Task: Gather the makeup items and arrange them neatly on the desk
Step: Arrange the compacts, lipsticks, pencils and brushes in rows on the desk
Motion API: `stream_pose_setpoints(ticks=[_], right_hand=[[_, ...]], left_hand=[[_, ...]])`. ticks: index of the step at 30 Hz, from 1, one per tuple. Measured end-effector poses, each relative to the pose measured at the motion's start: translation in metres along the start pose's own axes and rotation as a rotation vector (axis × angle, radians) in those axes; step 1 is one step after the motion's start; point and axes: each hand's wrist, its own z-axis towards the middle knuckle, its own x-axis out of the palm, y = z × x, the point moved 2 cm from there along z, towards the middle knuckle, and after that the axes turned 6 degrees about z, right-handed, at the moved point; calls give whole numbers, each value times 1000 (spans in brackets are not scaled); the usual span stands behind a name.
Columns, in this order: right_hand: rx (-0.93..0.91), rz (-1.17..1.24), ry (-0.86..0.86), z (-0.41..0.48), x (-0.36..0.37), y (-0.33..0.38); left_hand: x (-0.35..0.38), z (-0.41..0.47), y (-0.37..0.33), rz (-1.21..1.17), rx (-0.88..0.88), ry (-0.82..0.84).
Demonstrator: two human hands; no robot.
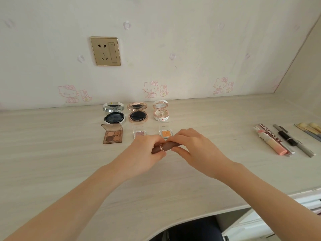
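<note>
Desk (217,136) gap between eyeshadow (165,133) and pens (287,136)

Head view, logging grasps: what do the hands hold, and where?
A brown lipstick tube: left hand grips one end, right hand pinches the other end.

"COLORKEY" is printed in pale capitals along the brown tube (271,134) lying at the right of the surface (69,153). Small print, possibly a brand line, is seen on the lids of the pink eyeshadow pan (139,132) and the orange eyeshadow pan (166,132), too small to be read
</note>
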Motion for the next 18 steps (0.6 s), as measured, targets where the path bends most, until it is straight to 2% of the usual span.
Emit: stream_pose_setpoints(ticks=[4,7,12,18], right_hand=[[-89,-220,-133,-2,6,5],[-126,-292,-181,-3,9,7],[-173,-229,-182,-5,10,6],[-190,-165,-149,-8,8,8]], left_hand=[[4,1,-1,48,-25,46],[7,0,-4,106,-3,57],[7,-6,-3,181,62,48],[5,-9,0,109,88,28]])
